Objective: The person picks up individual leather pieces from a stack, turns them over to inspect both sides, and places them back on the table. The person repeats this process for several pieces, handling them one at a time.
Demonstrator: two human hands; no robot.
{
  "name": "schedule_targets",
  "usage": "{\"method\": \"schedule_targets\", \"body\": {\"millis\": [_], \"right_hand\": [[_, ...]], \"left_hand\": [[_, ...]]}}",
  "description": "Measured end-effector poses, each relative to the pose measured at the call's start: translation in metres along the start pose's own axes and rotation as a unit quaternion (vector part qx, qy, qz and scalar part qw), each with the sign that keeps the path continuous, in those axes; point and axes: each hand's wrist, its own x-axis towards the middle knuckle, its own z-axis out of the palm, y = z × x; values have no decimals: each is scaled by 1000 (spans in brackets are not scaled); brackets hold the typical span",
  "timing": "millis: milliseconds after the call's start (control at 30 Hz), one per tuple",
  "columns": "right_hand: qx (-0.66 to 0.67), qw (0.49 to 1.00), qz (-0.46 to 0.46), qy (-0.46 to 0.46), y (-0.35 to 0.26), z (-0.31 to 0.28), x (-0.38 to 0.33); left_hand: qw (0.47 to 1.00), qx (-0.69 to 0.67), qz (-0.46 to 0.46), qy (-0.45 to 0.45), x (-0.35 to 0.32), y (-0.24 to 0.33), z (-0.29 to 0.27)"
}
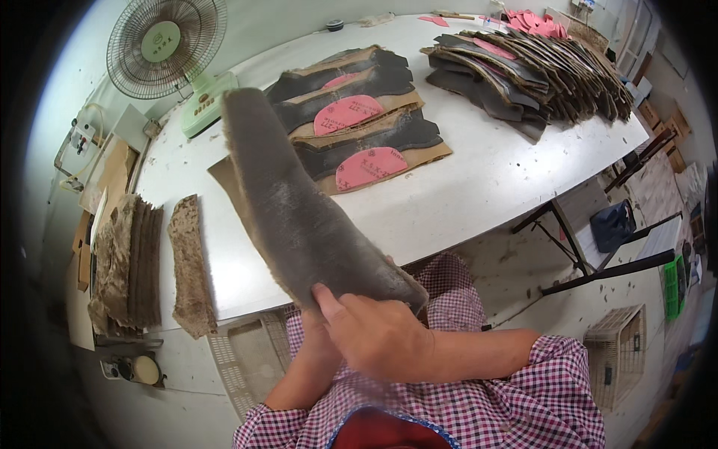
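Right hand's [389,338] fingers clamped on dark strip [288,206] across worktop's [493,183] near edge; left hand's [317,341] fingers hidden, can't tell.

The right hand [385,337] overlaps the partly hidden left hand [321,338], bare forearms converging from near right and left.

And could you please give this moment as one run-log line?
Right hand: gripping dark strip at near end | left hand: same end, partly hidden | dark strip: raised over table | fuzzy strip: lying left
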Motion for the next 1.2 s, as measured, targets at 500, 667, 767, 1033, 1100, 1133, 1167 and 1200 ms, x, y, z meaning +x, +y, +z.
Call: {"method": "schedule_targets", "body": {"millis": [500, 667, 767, 1033, 1100, 1133, 1167, 1200], "right_hand": [[95, 992, -22, -84, -12, 26, -9], [89, 990, -40, -106, -23, 37, -14], [48, 990, -60, -118, -30, 39, -15], [5, 988, -103, -119, -40, 49, -18], [-10, 984, -110, -136, -40, 50, -20], [-17, 983, -115, -145, -41, 50, -20], [-26, 983, -121, -138, -41, 52, -21], [-32, 983, -128, -131, -43, 52, -20]], "left_hand": [[945, -299, -36, -126, 12, -7, -37], [937, -334, -15, -98, 13, -6, -25], [939, -322, -1, -122, 19, -4, -28], [893, -350, 48, -278, 36, -17, -44], [867, -357, 68, -340, 48, -27, -54], [852, -361, 80, -371, 54, -31, -58], [836, -364, 91, -401, 59, -34, -60], [824, -370, 97, -419, 62, -35, -59]]}}
